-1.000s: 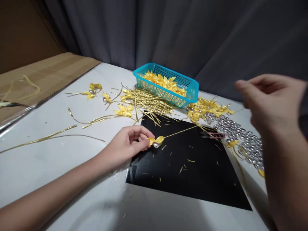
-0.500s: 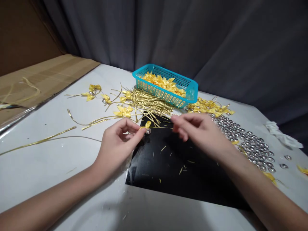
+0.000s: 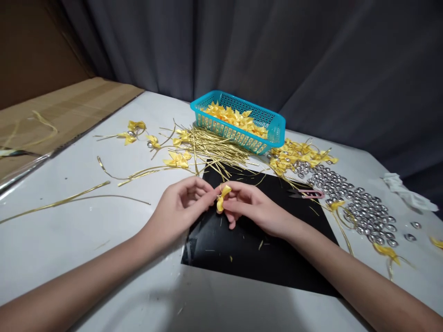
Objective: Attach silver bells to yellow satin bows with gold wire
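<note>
Dark curtain (image 3: 242,55) behind white table (image 3: 90,244), head view; yellow bow (image 3: 224,192) directly between both hands, above black sheet (image 3: 273,269); pinched at its left edge by left hand (image 3: 178,205), at its right by right hand (image 3: 258,207), fingertips nearly meeting; beyond, blue basket (image 3: 278,131); rightward, snips (image 3: 309,194), silver beads (image 3: 367,214).

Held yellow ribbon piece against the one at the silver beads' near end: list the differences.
The held piece is pinched between the left hand and right hand; the lying piece rests untouched on the white table. The held piece runs nearly upright in view; the lying piece stretches sideways. Both are yellow.
</note>
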The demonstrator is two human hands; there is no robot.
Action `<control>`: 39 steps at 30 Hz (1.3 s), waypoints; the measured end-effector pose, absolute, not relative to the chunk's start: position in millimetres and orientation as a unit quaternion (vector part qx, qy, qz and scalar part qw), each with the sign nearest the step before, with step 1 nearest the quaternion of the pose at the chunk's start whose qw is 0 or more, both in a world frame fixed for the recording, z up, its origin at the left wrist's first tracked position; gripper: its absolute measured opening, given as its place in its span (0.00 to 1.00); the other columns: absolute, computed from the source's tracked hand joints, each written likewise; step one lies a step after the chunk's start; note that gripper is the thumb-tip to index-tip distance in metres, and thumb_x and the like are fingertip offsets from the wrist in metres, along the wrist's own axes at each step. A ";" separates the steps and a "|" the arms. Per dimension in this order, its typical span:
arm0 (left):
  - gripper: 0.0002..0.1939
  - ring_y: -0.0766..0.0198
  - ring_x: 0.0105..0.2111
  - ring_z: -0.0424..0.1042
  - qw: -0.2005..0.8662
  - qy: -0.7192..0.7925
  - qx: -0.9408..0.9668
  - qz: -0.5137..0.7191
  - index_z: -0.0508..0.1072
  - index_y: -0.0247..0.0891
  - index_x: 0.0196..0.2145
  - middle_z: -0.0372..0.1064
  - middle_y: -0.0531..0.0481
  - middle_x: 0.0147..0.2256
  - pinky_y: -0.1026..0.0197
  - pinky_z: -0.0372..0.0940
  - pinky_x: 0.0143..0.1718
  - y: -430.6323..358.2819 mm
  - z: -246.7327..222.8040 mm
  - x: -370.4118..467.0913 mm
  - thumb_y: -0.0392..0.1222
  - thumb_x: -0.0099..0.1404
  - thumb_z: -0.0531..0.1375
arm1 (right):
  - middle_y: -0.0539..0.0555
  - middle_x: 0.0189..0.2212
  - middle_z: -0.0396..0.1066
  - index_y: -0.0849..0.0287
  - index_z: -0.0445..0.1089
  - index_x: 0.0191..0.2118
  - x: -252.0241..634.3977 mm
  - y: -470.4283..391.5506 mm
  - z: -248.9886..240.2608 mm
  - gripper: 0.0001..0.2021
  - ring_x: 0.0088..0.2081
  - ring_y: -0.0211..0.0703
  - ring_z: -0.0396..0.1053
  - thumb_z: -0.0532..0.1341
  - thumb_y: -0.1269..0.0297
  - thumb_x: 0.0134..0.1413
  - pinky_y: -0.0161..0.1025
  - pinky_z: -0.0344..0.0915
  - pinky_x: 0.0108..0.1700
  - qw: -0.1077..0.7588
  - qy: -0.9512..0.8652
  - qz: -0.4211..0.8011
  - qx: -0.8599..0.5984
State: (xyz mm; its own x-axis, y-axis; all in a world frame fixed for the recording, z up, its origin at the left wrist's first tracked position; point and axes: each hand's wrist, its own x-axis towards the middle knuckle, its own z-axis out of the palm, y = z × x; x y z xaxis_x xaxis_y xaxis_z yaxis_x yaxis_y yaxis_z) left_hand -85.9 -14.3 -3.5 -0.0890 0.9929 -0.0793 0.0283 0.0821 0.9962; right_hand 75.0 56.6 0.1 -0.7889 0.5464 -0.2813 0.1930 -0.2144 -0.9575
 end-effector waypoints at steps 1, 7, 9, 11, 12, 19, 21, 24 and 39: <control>0.11 0.67 0.26 0.66 0.485 0.558 0.448 0.502 0.70 0.36 0.31 0.66 0.54 0.24 0.65 0.61 0.28 -13.5 -3.5 -86.2 0.45 0.55 0.63 | 0.48 0.28 0.61 0.63 0.62 0.36 74.7 56.0 0.8 0.11 0.23 0.27 0.58 0.61 0.62 0.51 0.28 0.67 0.26 0.116 -0.621 0.713 -0.305; 0.14 0.67 0.27 0.65 0.513 0.534 0.479 0.472 0.72 0.36 0.35 0.67 0.53 0.27 0.66 0.59 0.27 -11.8 -8.5 -86.9 0.46 0.53 0.65 | 0.47 0.24 0.57 0.64 0.63 0.34 74.3 52.2 7.9 0.08 0.24 0.28 0.56 0.57 0.64 0.53 0.25 0.64 0.22 0.089 -0.671 0.655 -0.334; 0.11 0.67 0.29 0.66 0.504 0.536 0.487 0.470 0.73 0.36 0.32 0.68 0.53 0.28 0.66 0.59 0.29 -11.1 -9.8 -87.6 0.46 0.55 0.64 | 0.47 0.24 0.56 0.64 0.65 0.37 75.1 51.8 10.5 0.09 0.23 0.28 0.55 0.56 0.64 0.53 0.25 0.63 0.21 0.091 -0.680 0.640 -0.345; 0.09 0.67 0.29 0.66 0.495 0.549 0.479 0.473 0.73 0.36 0.30 0.68 0.53 0.27 0.66 0.59 0.30 -10.0 -9.7 -88.9 0.46 0.57 0.63 | 0.47 0.23 0.55 0.64 0.65 0.40 75.3 51.7 13.2 0.10 0.23 0.29 0.55 0.56 0.65 0.52 0.25 0.62 0.20 0.098 -0.681 0.630 -0.361; 0.09 0.67 0.28 0.66 0.496 0.557 0.470 0.472 0.73 0.36 0.29 0.69 0.52 0.27 0.66 0.59 0.30 -9.4 -9.1 -89.5 0.45 0.57 0.63 | 0.47 0.23 0.55 0.64 0.66 0.40 75.1 51.8 14.4 0.11 0.23 0.29 0.55 0.56 0.65 0.52 0.25 0.62 0.20 0.101 -0.680 0.626 -0.368; 0.08 0.68 0.26 0.69 0.530 0.571 0.385 0.495 0.72 0.35 0.26 0.70 0.53 0.23 0.67 0.62 0.30 -6.5 -1.7 -89.8 0.42 0.53 0.66 | 0.48 0.27 0.59 0.64 0.65 0.41 72.8 52.9 10.3 0.11 0.22 0.27 0.56 0.57 0.64 0.55 0.26 0.64 0.21 0.108 -0.651 0.649 -0.379; 0.08 0.69 0.25 0.68 0.535 0.568 0.372 0.503 0.72 0.35 0.26 0.70 0.53 0.22 0.67 0.62 0.29 -6.6 -2.0 -89.9 0.41 0.52 0.66 | 0.51 0.36 0.62 0.61 0.62 0.47 72.8 50.9 5.4 0.15 0.23 0.26 0.57 0.57 0.62 0.55 0.27 0.67 0.23 0.137 -0.618 0.681 -0.367; 0.08 0.70 0.25 0.68 0.541 0.557 0.368 0.512 0.72 0.34 0.27 0.70 0.54 0.22 0.68 0.62 0.29 -6.7 -4.0 -90.7 0.40 0.51 0.67 | 0.53 0.43 0.61 0.55 0.55 0.55 72.3 46.8 -0.4 0.21 0.23 0.26 0.59 0.57 0.60 0.56 0.30 0.69 0.24 0.159 -0.547 0.755 -0.325; 0.09 0.72 0.23 0.65 0.522 0.572 0.432 0.461 0.72 0.34 0.25 0.68 0.55 0.22 0.70 0.59 0.26 -10.4 -6.6 -85.4 0.42 0.55 0.64 | 0.41 0.16 0.42 0.62 0.63 0.28 84.5 73.9 7.0 0.08 0.15 0.25 0.39 0.61 0.64 0.51 0.24 0.49 0.13 0.306 -0.495 0.741 -0.335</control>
State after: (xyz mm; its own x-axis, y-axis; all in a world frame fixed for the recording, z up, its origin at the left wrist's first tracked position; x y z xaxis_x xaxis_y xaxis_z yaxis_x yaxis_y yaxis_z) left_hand -85.4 -10.4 -6.6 -0.0804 0.9768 -0.1984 0.0127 0.2000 0.9797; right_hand 84.5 73.9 7.0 -0.5878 0.7857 -0.1926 -0.1220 -0.3215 -0.9390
